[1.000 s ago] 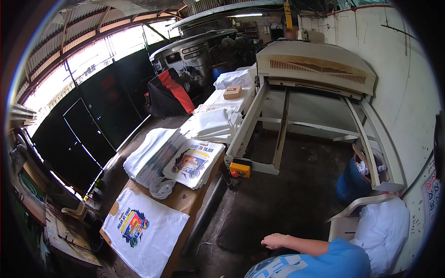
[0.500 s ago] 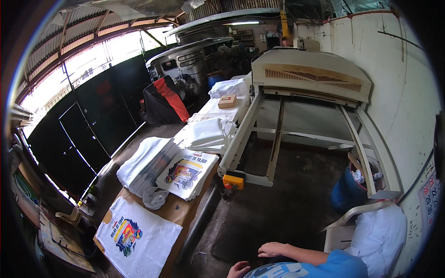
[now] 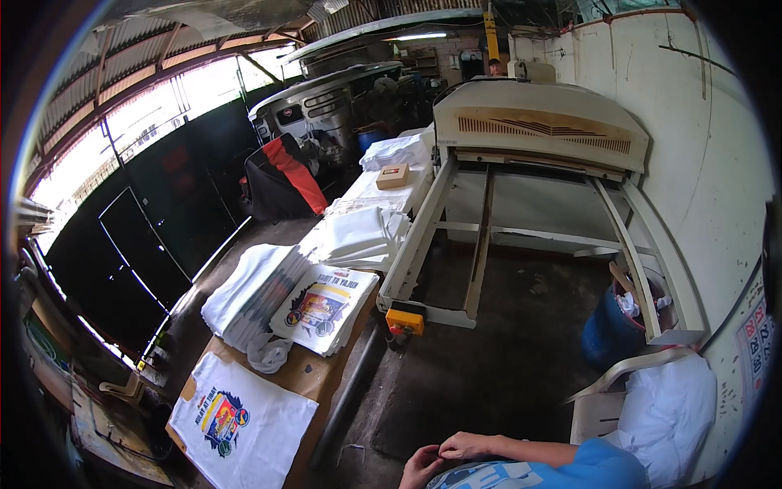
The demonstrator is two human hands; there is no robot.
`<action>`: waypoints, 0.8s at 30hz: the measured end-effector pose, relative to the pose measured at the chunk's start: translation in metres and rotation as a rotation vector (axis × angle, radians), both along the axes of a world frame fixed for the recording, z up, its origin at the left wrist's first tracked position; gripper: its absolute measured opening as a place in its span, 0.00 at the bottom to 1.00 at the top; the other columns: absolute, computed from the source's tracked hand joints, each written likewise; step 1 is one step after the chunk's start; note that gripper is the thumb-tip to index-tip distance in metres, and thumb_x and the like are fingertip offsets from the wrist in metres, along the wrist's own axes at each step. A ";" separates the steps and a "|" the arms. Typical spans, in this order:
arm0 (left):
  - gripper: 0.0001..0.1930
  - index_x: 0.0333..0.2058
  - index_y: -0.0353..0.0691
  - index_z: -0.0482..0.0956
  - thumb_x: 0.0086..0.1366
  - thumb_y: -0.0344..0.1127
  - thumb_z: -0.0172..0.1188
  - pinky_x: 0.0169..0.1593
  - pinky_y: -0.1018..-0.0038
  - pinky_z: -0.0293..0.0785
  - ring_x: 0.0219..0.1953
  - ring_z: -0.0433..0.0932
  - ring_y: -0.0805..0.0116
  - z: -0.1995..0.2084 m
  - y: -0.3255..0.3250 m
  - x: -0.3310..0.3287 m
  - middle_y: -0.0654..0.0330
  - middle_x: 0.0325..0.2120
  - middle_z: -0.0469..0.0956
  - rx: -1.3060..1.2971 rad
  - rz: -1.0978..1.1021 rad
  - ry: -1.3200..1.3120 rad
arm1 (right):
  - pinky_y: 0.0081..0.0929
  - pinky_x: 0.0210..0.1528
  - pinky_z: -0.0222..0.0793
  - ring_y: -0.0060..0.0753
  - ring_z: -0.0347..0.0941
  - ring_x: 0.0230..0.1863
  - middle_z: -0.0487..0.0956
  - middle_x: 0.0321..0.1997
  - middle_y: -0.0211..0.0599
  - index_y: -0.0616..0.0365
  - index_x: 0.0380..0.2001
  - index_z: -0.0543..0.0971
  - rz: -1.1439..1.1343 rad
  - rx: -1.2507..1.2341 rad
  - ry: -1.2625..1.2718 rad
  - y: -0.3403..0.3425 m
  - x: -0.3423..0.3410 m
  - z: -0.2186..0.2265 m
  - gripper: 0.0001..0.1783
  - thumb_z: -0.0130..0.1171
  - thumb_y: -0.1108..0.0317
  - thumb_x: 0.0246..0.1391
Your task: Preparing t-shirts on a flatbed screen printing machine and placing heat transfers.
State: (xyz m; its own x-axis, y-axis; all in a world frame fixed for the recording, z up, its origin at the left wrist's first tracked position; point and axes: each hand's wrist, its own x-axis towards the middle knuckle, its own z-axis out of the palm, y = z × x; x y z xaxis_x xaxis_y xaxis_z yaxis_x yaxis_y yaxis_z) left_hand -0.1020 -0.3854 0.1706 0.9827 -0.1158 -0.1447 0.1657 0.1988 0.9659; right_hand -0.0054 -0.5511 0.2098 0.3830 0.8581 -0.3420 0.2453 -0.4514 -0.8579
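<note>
My left hand (image 3: pixel 421 466) and my right hand (image 3: pixel 464 446) meet at the lower edge, in front of my blue shirt. Their curled fingertips touch; anything pinched between them is too small or hidden to make out. Left of my hands, a white printed T-shirt (image 3: pixel 281 407) lies spread at the near end of a brown-topped table (image 3: pixel 316 376). Beyond it sit a stack of printed white shirts (image 3: pixel 342 285) and a taller pile of folded white shirts (image 3: pixel 244 281). Neither hand touches these.
A large beige conveyor machine (image 3: pixel 538 122) stands ahead, its open frame reaching toward me, with an orange switch box (image 3: pixel 405 321) at the corner. Right are a blue drum (image 3: pixel 607 330) and a chair (image 3: pixel 593 411) with white cloth (image 3: pixel 664 416). A cardboard box (image 3: pixel 393 176) sits on farther shirts.
My hands were apart half a second ago; now they have come together, fingertips touching. The view has shifted slightly. The shirts lie as before.
</note>
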 end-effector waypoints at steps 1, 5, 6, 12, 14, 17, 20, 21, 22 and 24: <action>0.19 0.44 0.33 0.67 0.54 0.30 0.59 0.40 0.74 0.71 0.37 0.72 0.69 0.001 0.000 0.000 0.56 0.34 0.73 -0.008 0.006 0.018 | 0.33 0.41 0.65 0.44 0.72 0.36 0.76 0.33 0.47 0.60 0.36 0.75 0.001 0.011 -0.004 0.000 -0.001 -0.001 0.18 0.44 0.59 0.51; 0.21 0.44 0.32 0.67 0.53 0.32 0.60 0.39 0.75 0.71 0.36 0.73 0.68 0.013 -0.002 -0.001 0.55 0.33 0.73 -0.059 0.070 0.029 | 0.32 0.39 0.66 0.43 0.72 0.34 0.76 0.32 0.48 0.62 0.36 0.75 0.032 0.030 -0.001 0.003 -0.001 -0.002 0.18 0.45 0.60 0.51; 0.21 0.44 0.32 0.67 0.53 0.32 0.60 0.39 0.75 0.71 0.36 0.73 0.68 0.013 -0.002 -0.001 0.55 0.33 0.73 -0.060 0.071 0.029 | 0.32 0.39 0.66 0.43 0.72 0.34 0.76 0.32 0.48 0.62 0.36 0.75 0.034 0.029 0.000 0.003 -0.001 -0.002 0.18 0.45 0.60 0.51; 0.21 0.44 0.31 0.67 0.52 0.31 0.60 0.38 0.75 0.71 0.35 0.73 0.68 0.019 -0.001 0.001 0.54 0.33 0.74 -0.070 0.093 0.042 | 0.32 0.40 0.66 0.42 0.73 0.35 0.76 0.33 0.48 0.63 0.38 0.75 0.058 0.016 0.060 0.004 0.002 -0.001 0.18 0.45 0.61 0.51; 0.20 0.44 0.31 0.67 0.52 0.30 0.60 0.38 0.74 0.71 0.35 0.73 0.67 0.017 -0.001 0.002 0.53 0.33 0.74 -0.028 0.112 0.019 | 0.31 0.40 0.65 0.41 0.72 0.36 0.76 0.33 0.47 0.61 0.38 0.75 0.054 0.030 0.079 0.004 0.003 -0.002 0.19 0.45 0.58 0.51; 0.20 0.44 0.31 0.68 0.52 0.30 0.60 0.38 0.74 0.71 0.35 0.73 0.66 0.017 -0.002 0.001 0.53 0.34 0.74 -0.046 0.111 0.008 | 0.31 0.39 0.65 0.39 0.72 0.35 0.75 0.32 0.47 0.61 0.37 0.75 0.018 0.011 0.088 0.003 0.000 0.000 0.18 0.46 0.58 0.51; 0.20 0.44 0.30 0.68 0.52 0.30 0.60 0.38 0.73 0.71 0.36 0.73 0.65 0.021 -0.001 0.001 0.52 0.34 0.74 0.000 0.102 0.016 | 0.30 0.38 0.66 0.38 0.72 0.33 0.75 0.31 0.46 0.62 0.35 0.76 -0.005 0.014 0.078 0.003 -0.001 0.007 0.18 0.48 0.58 0.50; 0.20 0.44 0.30 0.68 0.52 0.30 0.60 0.38 0.73 0.71 0.36 0.73 0.65 0.023 -0.002 0.002 0.52 0.34 0.74 -0.002 0.102 0.017 | 0.30 0.38 0.66 0.38 0.72 0.33 0.75 0.31 0.46 0.62 0.35 0.76 -0.005 0.012 0.080 0.002 -0.003 0.010 0.18 0.48 0.58 0.50; 0.20 0.44 0.30 0.68 0.52 0.30 0.59 0.38 0.73 0.71 0.36 0.73 0.65 0.028 -0.002 0.004 0.52 0.34 0.74 -0.017 0.098 0.010 | 0.30 0.37 0.66 0.38 0.72 0.32 0.75 0.30 0.46 0.62 0.34 0.76 -0.044 0.030 0.065 0.002 -0.004 0.013 0.17 0.48 0.59 0.50; 0.20 0.44 0.30 0.68 0.52 0.31 0.59 0.39 0.72 0.71 0.36 0.73 0.65 0.027 -0.001 0.005 0.52 0.34 0.74 0.042 0.113 -0.022 | 0.30 0.36 0.67 0.37 0.72 0.31 0.75 0.29 0.45 0.62 0.34 0.76 -0.083 0.046 0.052 0.002 -0.007 0.015 0.17 0.49 0.59 0.49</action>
State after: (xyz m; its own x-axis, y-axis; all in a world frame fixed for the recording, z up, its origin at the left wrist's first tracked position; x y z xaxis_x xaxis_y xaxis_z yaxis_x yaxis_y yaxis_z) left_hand -0.0970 -0.3866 0.1978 0.9922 0.0021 -0.1250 0.1228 0.1739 0.9771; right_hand -0.0124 -0.5489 0.2249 0.4367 0.8393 -0.3239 0.1636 -0.4281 -0.8888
